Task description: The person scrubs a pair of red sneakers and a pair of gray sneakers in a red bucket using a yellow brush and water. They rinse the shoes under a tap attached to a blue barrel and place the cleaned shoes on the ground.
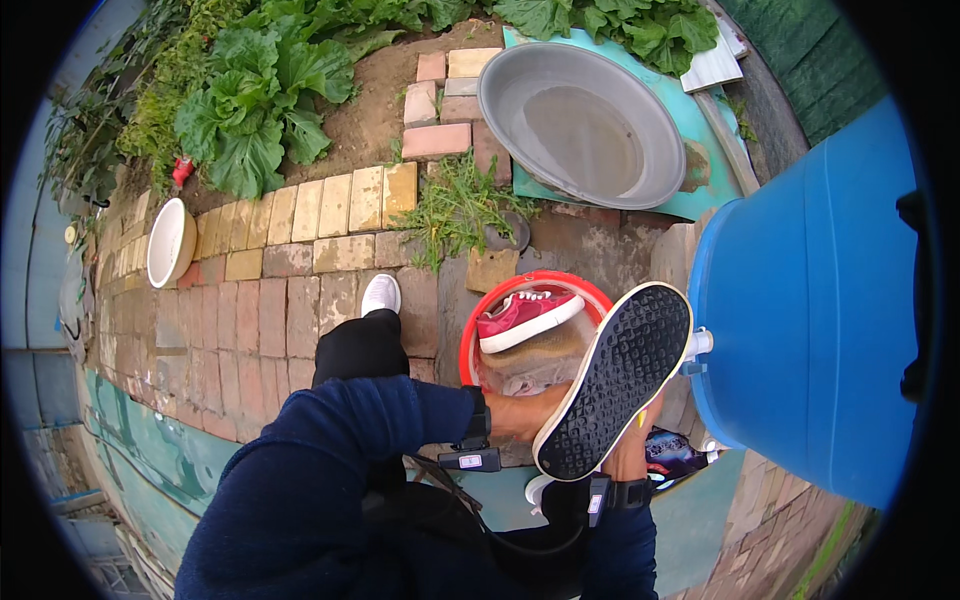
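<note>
A shoe (615,385) with a black patterned sole and a pale edge is held up, its sole turned toward me. At its right edge my right hand (630,450) is closed on it, with a small yellow spot beside the fingers. My left hand (545,408) reaches behind the shoe from the left; its fingers are hidden. Under the shoe stands a red-rimmed basin (467,345) of murky water. A red shoe (525,318) with a white sole and laces rests in it on its side. Something pale lies lower in the water, unclear in shape.
On the right a large blue barrel (810,300) with a white tap (700,342) stands close to the shoe. A dark purple package (672,452) lies below the tap. Farther off are a grey oval tub (492,95) holding water and a white basin (172,245) on the brick paving (260,320).
</note>
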Demonstrator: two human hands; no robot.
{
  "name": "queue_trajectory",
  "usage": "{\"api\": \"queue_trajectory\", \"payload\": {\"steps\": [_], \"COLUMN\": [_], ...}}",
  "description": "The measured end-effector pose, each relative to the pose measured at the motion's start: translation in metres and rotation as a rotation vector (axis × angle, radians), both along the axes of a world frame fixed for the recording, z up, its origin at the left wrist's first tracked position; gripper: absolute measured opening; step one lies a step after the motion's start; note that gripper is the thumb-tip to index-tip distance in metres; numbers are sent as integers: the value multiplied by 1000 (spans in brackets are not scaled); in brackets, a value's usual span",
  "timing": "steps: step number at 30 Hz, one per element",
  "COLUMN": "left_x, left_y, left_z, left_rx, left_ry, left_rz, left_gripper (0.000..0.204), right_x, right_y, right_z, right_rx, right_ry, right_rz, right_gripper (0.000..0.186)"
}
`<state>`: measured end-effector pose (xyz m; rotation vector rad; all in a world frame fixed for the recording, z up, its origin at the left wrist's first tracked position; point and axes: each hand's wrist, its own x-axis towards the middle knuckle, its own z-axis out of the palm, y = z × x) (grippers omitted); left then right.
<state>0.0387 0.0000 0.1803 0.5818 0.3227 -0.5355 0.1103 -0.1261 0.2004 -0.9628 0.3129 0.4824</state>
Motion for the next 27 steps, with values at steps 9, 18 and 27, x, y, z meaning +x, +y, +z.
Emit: {"api": "queue_trajectory", "payload": {"steps": [9, 18, 27], "left_x": [5, 6, 19], "left_y": [17, 10, 44], "left_z": [31, 13, 13], "left_rx": [-99, 13, 423], "left_ry": [77, -27, -48], "left_rz": [-52, -5, 242], "left_gripper": [49, 39, 48], "right_x": [-3, 2, 23], "right_y": [5, 8, 5], "right_z": [16, 14, 39], "right_rx": [11, 105, -118], "right_ry": [125, 61, -96], "right_rz": [22, 49, 118], "right_gripper": [57, 53, 47]}}
